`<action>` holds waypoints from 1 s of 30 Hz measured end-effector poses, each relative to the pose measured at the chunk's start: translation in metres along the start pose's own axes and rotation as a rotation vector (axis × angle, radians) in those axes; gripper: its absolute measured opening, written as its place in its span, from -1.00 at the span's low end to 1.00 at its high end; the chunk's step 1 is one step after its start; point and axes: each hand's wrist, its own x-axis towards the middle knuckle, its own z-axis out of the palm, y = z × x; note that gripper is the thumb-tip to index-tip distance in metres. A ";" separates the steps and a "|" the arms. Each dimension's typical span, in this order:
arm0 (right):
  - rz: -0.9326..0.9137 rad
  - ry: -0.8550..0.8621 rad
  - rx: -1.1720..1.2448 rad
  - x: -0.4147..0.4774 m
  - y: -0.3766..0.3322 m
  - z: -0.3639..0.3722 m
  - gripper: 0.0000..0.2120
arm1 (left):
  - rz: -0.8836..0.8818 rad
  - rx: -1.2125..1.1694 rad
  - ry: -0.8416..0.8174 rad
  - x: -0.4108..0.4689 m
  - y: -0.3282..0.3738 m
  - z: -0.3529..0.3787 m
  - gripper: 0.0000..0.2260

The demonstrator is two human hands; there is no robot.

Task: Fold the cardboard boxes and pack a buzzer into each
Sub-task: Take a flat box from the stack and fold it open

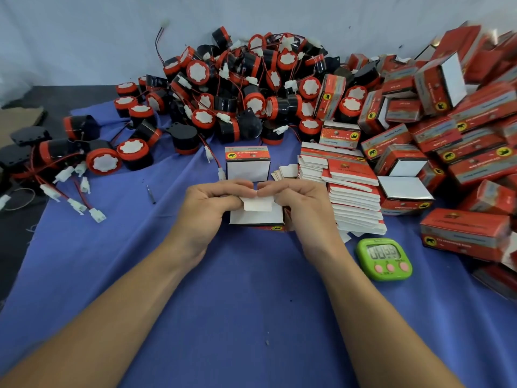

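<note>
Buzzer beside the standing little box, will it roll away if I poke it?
Probably not far: the buzzer is round, but its flat black bracket would likely stop it. Its thin wire would probably flop and drag behind.

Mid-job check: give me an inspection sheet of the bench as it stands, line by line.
surface: blue cloth over a darker top.
job's things: held box, its white flap bent over the top; one folded box standing behind it; flat boxes stacked to the right; buzzer pile at the back; heap of boxes at right.
clutter: green timer near the right wrist; thin dark tool on the cloth.
grips: left hand and right hand both pinch the held box at its flap.
cables: red-and-black leads with white connectors, loose at left.
surroundings: pale sheet backdrop; cardboard scrap far left.
</note>
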 end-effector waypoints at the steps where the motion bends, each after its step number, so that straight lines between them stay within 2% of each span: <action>1: -0.001 -0.014 -0.048 -0.001 -0.001 -0.002 -0.68 | 0.004 0.020 -0.008 -0.001 0.000 0.000 -0.63; 5: -0.019 -0.078 -0.187 -0.003 -0.001 -0.005 -0.83 | 0.041 0.122 -0.002 -0.002 -0.001 -0.002 -0.73; 8: -0.020 -0.028 -0.171 -0.003 0.002 -0.002 -0.80 | 0.070 0.173 0.032 -0.002 -0.006 -0.001 -0.69; 12: -0.043 0.021 -0.186 -0.004 0.004 0.000 -0.70 | 0.139 0.200 0.054 -0.003 -0.010 0.001 -0.53; 16: -0.090 0.059 -0.264 -0.007 0.004 0.004 -0.68 | 0.188 0.322 0.108 -0.004 -0.009 0.001 -0.59; 21: -0.156 0.078 -0.354 -0.009 0.005 0.007 -0.67 | 0.274 0.448 0.180 -0.010 -0.004 0.005 -0.57; 27: -0.190 0.090 -0.452 -0.011 0.004 0.006 -0.69 | 0.294 0.450 0.195 -0.010 -0.008 0.007 -0.60; 30: -0.187 0.115 -0.382 -0.012 0.001 0.008 -0.78 | 0.285 0.389 0.148 -0.007 -0.008 0.005 -0.73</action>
